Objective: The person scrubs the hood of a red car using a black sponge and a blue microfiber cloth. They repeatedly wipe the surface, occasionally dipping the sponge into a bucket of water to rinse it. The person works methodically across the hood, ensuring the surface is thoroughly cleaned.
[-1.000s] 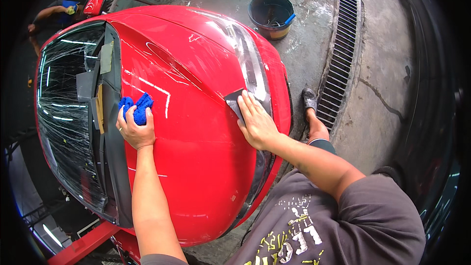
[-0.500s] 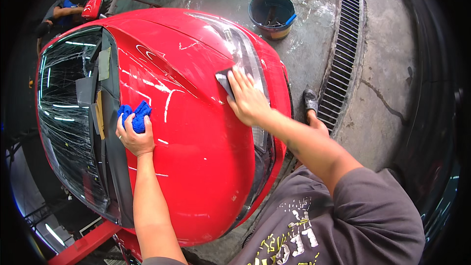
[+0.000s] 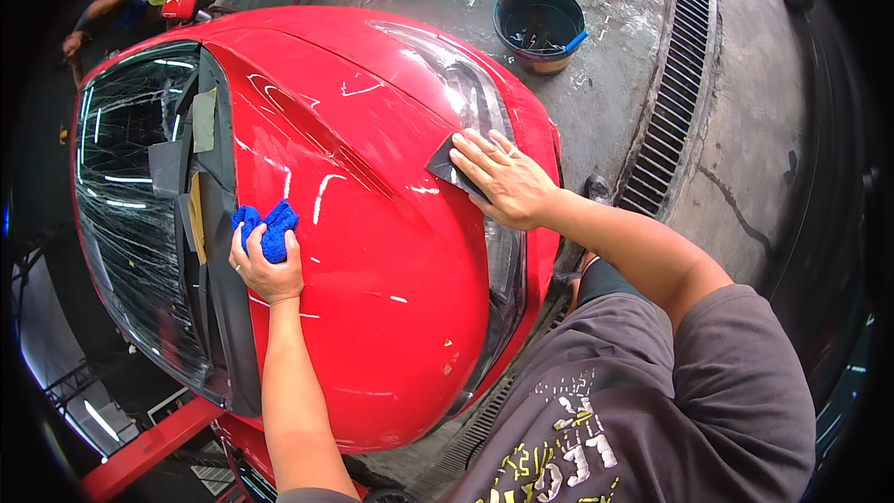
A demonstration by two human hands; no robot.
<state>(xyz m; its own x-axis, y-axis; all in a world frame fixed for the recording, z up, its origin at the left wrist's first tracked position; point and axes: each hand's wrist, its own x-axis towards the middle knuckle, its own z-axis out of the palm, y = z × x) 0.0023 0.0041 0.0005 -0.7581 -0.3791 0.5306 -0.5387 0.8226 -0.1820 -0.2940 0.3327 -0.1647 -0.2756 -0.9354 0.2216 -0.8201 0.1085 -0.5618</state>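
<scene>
A glossy red car hood (image 3: 372, 251) fills the middle of the head view. My right hand (image 3: 503, 182) lies flat on a dark grey sanding sheet (image 3: 445, 164), pressing it onto the hood beside the headlight (image 3: 475, 102). My left hand (image 3: 268, 265) rests on the hood near the windshield edge, closed around a bunched blue cloth (image 3: 265, 228). Both forearms reach in from the lower edge.
The windshield (image 3: 130, 224) with masked wiper area lies at left. A dark bucket (image 3: 540, 26) holding tools stands on the wet concrete floor beyond the hood. A metal drain grate (image 3: 675, 84) runs along the right. Another person (image 3: 102, 23) works by the far mirror.
My right hand has slid the grey sheet forward along the hood beside the headlight. My left hand with the blue cloth has stayed in about the same place.
</scene>
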